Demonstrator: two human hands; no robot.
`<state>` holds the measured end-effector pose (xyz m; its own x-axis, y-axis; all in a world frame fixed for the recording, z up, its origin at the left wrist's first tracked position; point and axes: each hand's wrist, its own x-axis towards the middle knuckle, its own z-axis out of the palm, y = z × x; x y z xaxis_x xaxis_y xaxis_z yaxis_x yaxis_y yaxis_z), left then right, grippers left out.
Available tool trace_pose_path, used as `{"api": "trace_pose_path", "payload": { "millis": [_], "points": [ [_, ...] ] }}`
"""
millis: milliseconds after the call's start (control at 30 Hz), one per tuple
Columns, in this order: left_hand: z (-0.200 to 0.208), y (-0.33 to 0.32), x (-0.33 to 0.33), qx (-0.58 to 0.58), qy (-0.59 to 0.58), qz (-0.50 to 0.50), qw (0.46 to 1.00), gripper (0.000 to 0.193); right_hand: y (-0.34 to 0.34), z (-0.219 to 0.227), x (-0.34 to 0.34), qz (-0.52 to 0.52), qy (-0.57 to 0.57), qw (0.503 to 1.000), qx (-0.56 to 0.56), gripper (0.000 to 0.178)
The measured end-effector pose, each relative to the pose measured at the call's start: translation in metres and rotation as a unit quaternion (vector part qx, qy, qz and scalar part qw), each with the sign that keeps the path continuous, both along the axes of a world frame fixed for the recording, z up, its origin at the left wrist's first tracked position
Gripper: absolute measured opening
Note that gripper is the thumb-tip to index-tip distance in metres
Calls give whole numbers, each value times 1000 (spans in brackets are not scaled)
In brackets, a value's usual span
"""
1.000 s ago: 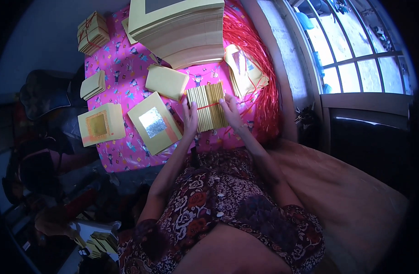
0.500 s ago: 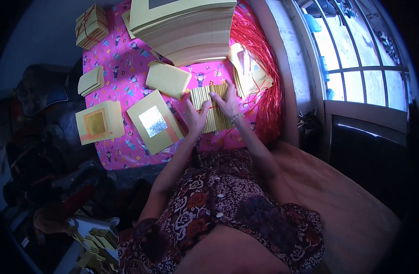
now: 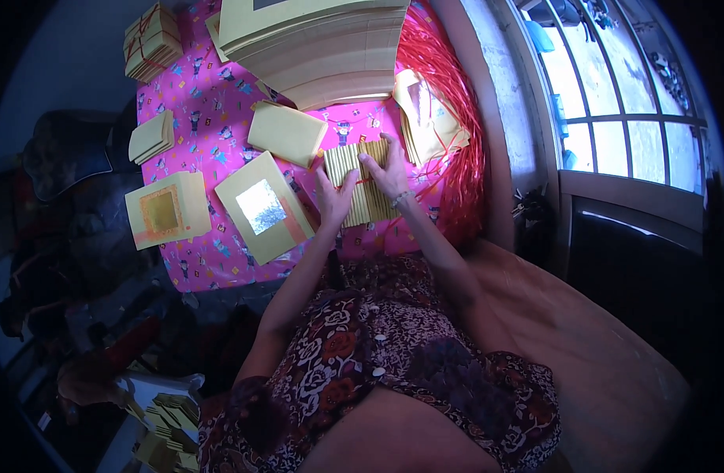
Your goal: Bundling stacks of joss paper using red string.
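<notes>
A bundle of folded yellow papers [image 3: 363, 206] lies on the pink patterned cover [image 3: 200, 260], its many folded edges facing up in rows. A thin red strand [image 3: 365, 181] runs across its middle. My left hand [image 3: 335, 193] clasps the bundle's left side, with the thumb over the top. Against its right side, my right hand [image 3: 388, 171] presses, thumb on the folds and fingers at the far right corner. The fingertips under the outer sides are partly hidden.
A tall stack of yellow sheets [image 3: 322, 75] stands behind the bundle. Red strands [image 3: 460, 181] hang along the right edge. Folded yellow packets [image 3: 287, 134] and a piece with a silver panel [image 3: 262, 206] lie to the left. A tied bundle [image 3: 153, 43] sits far left.
The view has shifted slightly. Both hands keep their hold on the bundle, and my left fingers have moved slightly up along its left edge.
</notes>
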<state>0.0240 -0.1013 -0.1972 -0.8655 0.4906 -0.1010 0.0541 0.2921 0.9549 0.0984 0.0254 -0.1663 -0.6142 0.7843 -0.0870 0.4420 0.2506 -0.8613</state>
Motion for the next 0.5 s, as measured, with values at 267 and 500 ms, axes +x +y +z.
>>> {"api": "trace_pose_path", "payload": {
  "millis": [267, 500],
  "points": [
    [-20, -1, -7, 11, -107, -9, 994, 68, 2, -7, -3, 4, 31, 999, -19, 81],
    [21, -5, -8, 57, -326, -57, 942, 67, 10, 38, 8, -17, -13, 923, -385, 47]
  ]
}}
